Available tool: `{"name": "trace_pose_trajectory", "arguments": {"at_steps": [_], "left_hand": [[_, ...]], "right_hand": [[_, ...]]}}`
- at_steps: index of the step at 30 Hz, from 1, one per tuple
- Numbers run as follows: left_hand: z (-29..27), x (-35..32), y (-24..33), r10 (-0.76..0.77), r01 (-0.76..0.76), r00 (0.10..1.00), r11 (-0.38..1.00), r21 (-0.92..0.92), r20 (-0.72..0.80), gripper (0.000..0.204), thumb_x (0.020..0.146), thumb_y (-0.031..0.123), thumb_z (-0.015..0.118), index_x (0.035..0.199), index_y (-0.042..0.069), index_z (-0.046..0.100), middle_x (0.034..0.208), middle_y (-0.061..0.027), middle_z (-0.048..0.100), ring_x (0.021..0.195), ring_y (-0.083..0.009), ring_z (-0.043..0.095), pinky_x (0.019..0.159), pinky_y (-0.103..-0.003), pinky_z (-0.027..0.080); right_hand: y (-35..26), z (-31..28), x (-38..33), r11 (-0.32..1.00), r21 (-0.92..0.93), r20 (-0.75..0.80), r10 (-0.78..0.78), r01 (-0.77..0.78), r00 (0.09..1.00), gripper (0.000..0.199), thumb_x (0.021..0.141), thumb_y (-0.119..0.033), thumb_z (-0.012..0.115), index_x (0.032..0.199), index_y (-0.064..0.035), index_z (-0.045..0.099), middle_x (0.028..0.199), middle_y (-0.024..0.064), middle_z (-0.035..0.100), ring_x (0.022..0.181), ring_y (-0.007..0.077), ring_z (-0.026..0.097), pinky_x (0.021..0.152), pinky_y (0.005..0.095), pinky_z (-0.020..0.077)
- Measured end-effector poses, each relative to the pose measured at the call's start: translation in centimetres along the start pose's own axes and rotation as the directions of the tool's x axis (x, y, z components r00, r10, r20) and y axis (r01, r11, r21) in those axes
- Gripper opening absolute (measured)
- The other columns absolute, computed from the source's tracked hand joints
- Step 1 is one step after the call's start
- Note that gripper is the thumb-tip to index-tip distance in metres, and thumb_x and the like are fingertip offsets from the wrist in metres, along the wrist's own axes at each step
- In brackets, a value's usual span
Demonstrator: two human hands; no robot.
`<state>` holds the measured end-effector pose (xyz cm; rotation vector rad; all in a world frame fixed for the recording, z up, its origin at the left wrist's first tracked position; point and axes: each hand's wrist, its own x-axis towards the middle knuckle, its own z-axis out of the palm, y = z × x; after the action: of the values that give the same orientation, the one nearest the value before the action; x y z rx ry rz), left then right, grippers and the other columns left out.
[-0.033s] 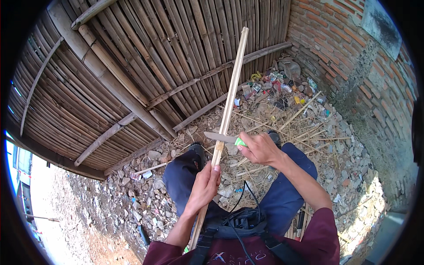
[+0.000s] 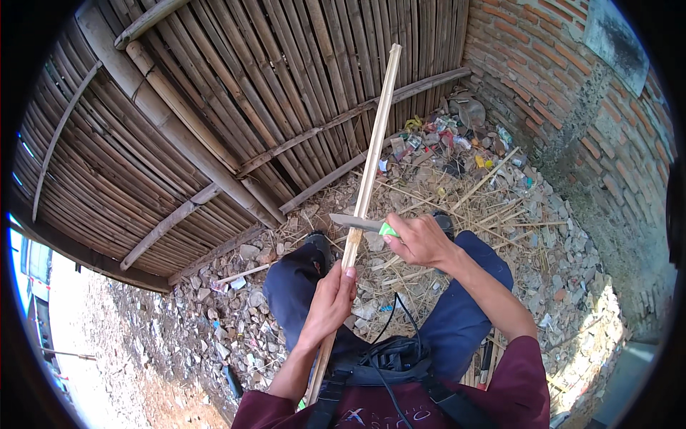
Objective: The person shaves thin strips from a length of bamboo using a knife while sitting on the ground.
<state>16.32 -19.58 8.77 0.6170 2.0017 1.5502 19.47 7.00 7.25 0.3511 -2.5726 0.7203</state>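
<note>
My left hand (image 2: 334, 294) is wrapped round a long pale bamboo strip (image 2: 374, 157), which slants from my lap up toward the slatted wall. In my right hand (image 2: 421, 242) is a knife (image 2: 357, 222) with a bright green handle, its blade pointing left. The blade lies across the strip just above a darker, rough node, a short way beyond my left fingers. Most of the handle is hidden inside my right fist. The strip's lower part runs beneath my left forearm.
A bamboo-slat wall (image 2: 286, 86) rises ahead and to the left, and a brick wall (image 2: 550, 79) to the right. Stones, straw and cut slivers (image 2: 493, 214) cover the ground. Litter (image 2: 457, 139) lies in the corner. A dark cable (image 2: 407, 314) hangs near my lap.
</note>
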Motion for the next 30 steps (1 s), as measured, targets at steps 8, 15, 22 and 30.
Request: {"name": "trace_pose_trajectory", "arguments": {"at_steps": [8, 15, 22, 30], "left_hand": [[-0.3, -0.2, -0.1, -0.008, 0.008, 1.000, 1.000, -0.021, 0.004, 0.032, 0.117, 0.035, 0.043, 0.102, 0.008, 0.053, 0.070, 0.0062, 0.044, 0.055, -0.0033, 0.040, 0.049, -0.023, 0.034], [-1.9, -4.2, -0.6, -0.181, 0.224, 0.969, 0.934, -0.279, 0.171, 0.032, 0.118, 0.035, 0.043, 0.101, 0.009, 0.049, 0.071, 0.0053, 0.041, 0.052, -0.0028, 0.033, 0.045, -0.022, 0.028], [-2.3, -1.8, -0.8, -0.159, 0.282, 0.946, 0.834, -0.475, 0.282, 0.032, 0.119, 0.037, 0.039, 0.103, 0.011, 0.046, 0.069, 0.0062, 0.032, 0.049, -0.0038, 0.024, 0.042, -0.023, 0.025], [-1.7, -1.4, -1.3, -0.119, 0.296, 0.935, 0.778, -0.554, 0.334, 0.030, 0.118, 0.038, 0.042, 0.104, 0.013, 0.046, 0.068, 0.0071, 0.033, 0.049, -0.0034, 0.025, 0.043, -0.022, 0.022]], "right_hand": [[0.7, 0.1, 0.4, 1.000, -0.002, -0.005, 0.007, -0.007, 1.000, 0.025, 0.104, -0.028, 0.056, 0.104, -0.0038, 0.055, 0.063, 0.0162, 0.062, 0.052, 0.0390, 0.061, 0.051, 0.0499, 0.0467], [6.8, -7.2, 0.6, 0.956, 0.081, -0.443, 0.288, -0.282, 0.849, 0.027, 0.110, -0.025, 0.046, 0.104, 0.0003, 0.054, 0.062, 0.0149, 0.055, 0.053, 0.0376, 0.058, 0.055, 0.0491, 0.0406], [-0.9, 0.8, -0.3, 0.995, 0.055, -0.073, -0.077, 0.081, 0.994, 0.023, 0.104, -0.027, 0.057, 0.100, -0.0037, 0.054, 0.062, 0.0163, 0.063, 0.053, 0.0365, 0.066, 0.049, 0.0461, 0.0488], [-2.5, 1.3, -0.1, 0.988, 0.111, 0.006, -0.108, 0.106, 0.994, 0.025, 0.102, -0.027, 0.060, 0.101, -0.0035, 0.054, 0.063, 0.0176, 0.064, 0.055, 0.0385, 0.067, 0.050, 0.0473, 0.0497]]}}
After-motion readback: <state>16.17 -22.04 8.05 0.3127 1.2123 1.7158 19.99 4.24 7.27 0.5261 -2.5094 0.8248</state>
